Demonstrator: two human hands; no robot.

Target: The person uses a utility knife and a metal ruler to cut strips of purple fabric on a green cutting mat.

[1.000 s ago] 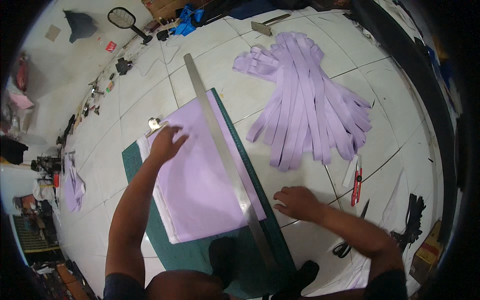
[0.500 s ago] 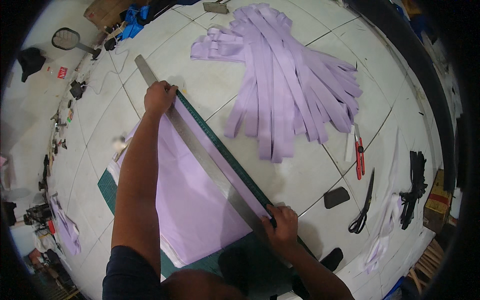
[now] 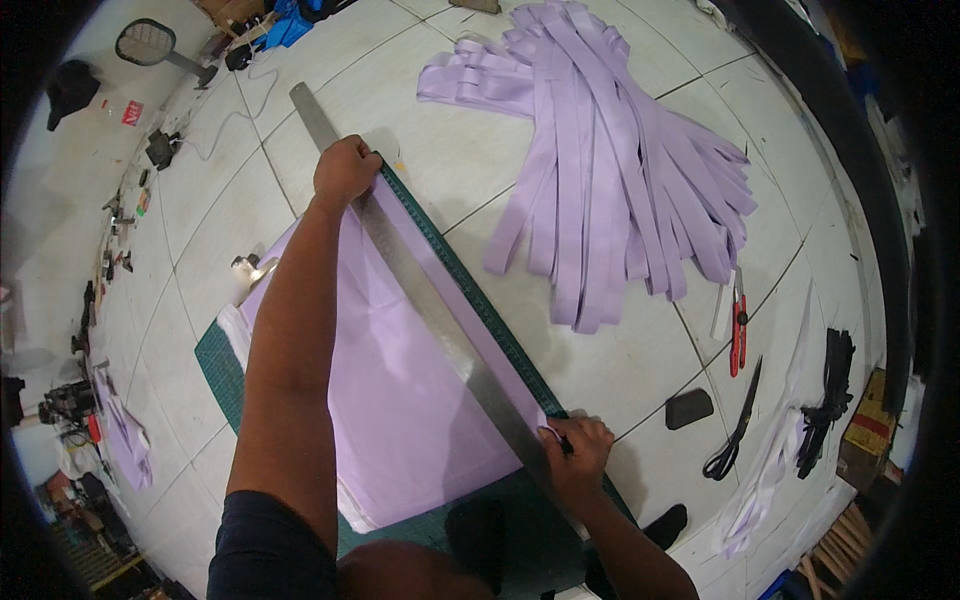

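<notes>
Lilac fabric [image 3: 410, 400] lies folded on a green cutting mat [image 3: 450, 520], with a long steel ruler [image 3: 455, 350] slanting across it. At the ruler's far part, my left hand [image 3: 347, 170] is closed, fingertips pressed together at the far corner of the fabric. My right hand [image 3: 580, 462] is closed at the near right end, beside the ruler, pinching the fabric's edge where a small bit curls up. Something dark shows between its fingers, too small to name. A narrow lilac band shows between the ruler and the mat's marked edge.
A heap of lilac strips [image 3: 590, 170] lies on the tiles beyond the mat. To the right are a red cutter [image 3: 738, 335], a dark block [image 3: 689, 409], black scissors [image 3: 735, 430] and a black bundle [image 3: 826, 400]. A shiny metal object [image 3: 250, 270] sits by the fabric's left edge.
The view has shifted, so most things sit farther right. The fabric's edge now curls up at my right fingers, where it lay flat before. My left hand keeps its place at the far corner.
</notes>
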